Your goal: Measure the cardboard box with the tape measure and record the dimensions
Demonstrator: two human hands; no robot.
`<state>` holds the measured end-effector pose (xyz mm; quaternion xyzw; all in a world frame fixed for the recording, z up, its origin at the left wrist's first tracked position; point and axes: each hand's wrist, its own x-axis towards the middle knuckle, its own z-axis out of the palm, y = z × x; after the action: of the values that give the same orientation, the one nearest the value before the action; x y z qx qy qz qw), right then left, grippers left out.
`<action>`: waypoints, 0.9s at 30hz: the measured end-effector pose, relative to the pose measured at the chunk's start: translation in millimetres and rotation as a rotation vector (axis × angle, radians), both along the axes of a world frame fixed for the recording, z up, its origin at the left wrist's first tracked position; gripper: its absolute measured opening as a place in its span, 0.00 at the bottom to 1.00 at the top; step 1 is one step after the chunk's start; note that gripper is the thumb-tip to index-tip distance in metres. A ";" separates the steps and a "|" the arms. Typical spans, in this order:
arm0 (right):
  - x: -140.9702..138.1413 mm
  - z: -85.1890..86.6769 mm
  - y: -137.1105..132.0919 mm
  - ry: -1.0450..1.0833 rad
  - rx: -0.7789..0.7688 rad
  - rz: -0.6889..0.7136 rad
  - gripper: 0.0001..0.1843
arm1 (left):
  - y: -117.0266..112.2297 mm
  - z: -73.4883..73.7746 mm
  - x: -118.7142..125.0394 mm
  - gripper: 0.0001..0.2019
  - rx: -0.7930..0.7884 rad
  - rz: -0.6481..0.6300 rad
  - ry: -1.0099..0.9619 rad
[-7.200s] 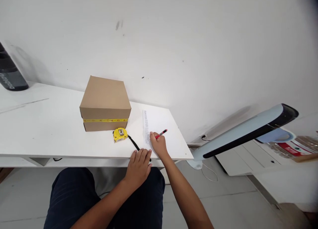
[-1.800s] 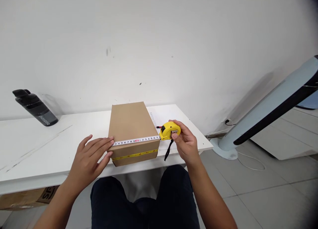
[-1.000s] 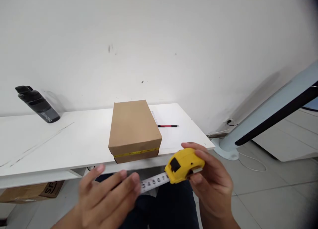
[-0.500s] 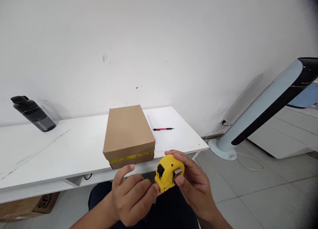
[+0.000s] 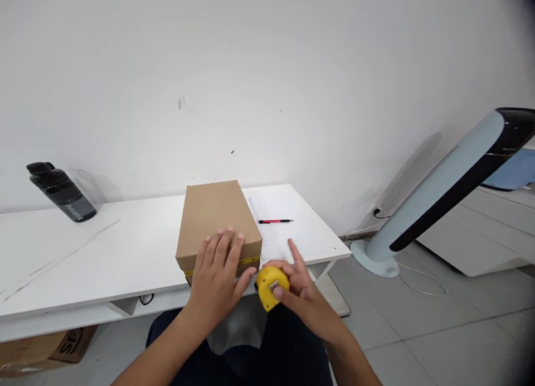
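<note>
— Cardboard box (image 5: 215, 218) on a white counter (image 5: 104, 252): where are the hands?

— Left hand (image 5: 219, 274) lies flat, fingers spread, on the box's near top edge, gripping nothing. Right hand (image 5: 298, 294) grasps a yellow tape measure (image 5: 271, 285) just off the counter's front edge, beside the box's near right corner, forefinger lifted.

— What else is there?

— A red pen (image 5: 275, 221) lies on a sheet of paper (image 5: 280, 230) right of the box. A dark bottle (image 5: 62, 193) stands at far left near the wall. A pale blue tower fan (image 5: 443, 191) stands on the floor to the right.
</note>
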<state>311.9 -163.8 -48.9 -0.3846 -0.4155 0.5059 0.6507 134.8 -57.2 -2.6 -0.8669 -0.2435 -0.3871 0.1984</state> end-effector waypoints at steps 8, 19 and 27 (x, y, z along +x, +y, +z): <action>-22.3 -38.0 18.4 0.035 -0.028 0.338 0.66 | 3.2 3.4 -10.6 0.24 0.014 0.111 0.094; -103.7 -47.9 33.8 0.176 -0.139 0.671 0.81 | 10.5 19.7 -47.2 0.22 -0.015 0.510 0.087; -24.5 -39.2 -7.5 0.203 -0.078 0.552 0.61 | 33.2 25.5 -147.4 0.25 -0.323 0.153 0.041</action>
<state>287.4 -171.3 -88.1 -0.2293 -0.4177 0.7150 0.5116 -12.6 -24.0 22.9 -0.8741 -0.3638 -0.3090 0.0905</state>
